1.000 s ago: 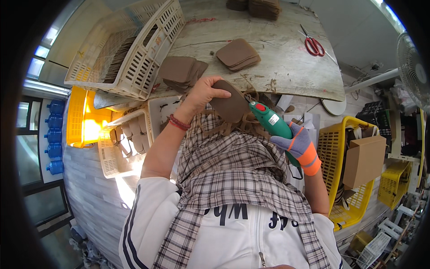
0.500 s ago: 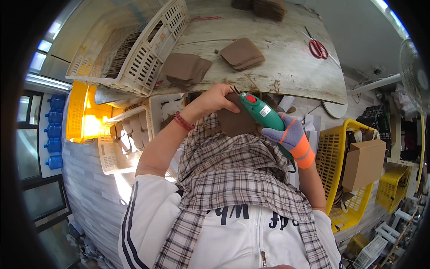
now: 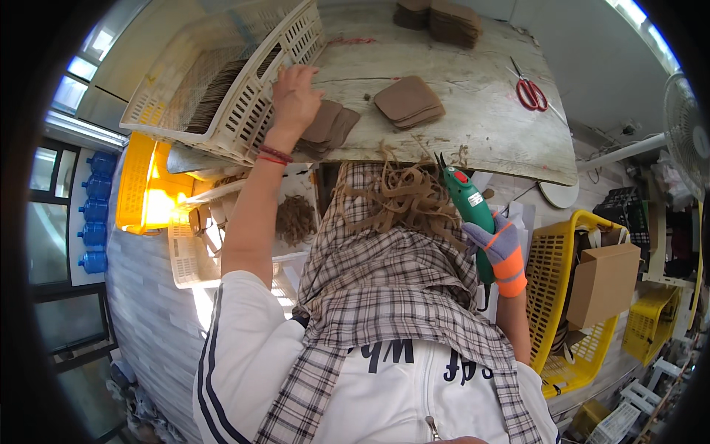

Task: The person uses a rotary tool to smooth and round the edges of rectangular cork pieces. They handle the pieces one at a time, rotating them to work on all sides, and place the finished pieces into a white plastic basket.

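Left hand (image 3: 296, 102): loosely spread — beside white crate (image 3: 220, 138)
Right hand (image 3: 498, 244): gripping green electric cutter (image 3: 470, 201)
Apron (image 3: 392, 270): brown strips (image 3: 405, 195) heaped on top

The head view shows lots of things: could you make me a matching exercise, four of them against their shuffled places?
1. green power tool
2. red-handled scissors
3. cardboard box
4. brown strips

A. in the yellow crate
B. on the plaid apron
C. on the tabletop
D. in the gloved right hand

Pairs: 1-D; 2-C; 3-A; 4-B
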The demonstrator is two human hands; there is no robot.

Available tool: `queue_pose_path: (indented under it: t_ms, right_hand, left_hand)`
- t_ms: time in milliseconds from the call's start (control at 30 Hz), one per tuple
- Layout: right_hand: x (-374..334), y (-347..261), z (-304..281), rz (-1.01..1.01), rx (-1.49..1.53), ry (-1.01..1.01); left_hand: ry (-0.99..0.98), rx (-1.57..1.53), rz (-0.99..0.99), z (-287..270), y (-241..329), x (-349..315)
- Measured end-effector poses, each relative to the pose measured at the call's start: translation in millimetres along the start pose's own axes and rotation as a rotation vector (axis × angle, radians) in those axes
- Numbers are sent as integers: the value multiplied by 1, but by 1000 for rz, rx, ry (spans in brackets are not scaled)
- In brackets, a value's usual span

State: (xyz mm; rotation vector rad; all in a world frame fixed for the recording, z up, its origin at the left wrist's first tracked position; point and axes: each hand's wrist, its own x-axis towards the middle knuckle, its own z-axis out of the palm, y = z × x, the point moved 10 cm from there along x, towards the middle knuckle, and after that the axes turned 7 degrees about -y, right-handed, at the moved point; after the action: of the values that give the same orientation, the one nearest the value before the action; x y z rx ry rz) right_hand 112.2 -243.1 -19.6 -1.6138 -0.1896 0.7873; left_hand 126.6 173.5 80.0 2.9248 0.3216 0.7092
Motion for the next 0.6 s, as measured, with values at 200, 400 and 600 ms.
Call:
queue_pose_path:
  t_ms: [200, 400, 600]
  right_hand:
    - [4, 10, -6, 3, -80, 21]
    - [-1, 25, -15, -6, -31, 55]
    - [3, 17, -10, -18, -2, 53]
  left_hand:
    - [-241, -15, -13, 85, 97, 26]
    - [-205, -64, -167, 110, 99, 13]
    - [-162, -421, -273, 96, 98, 2]
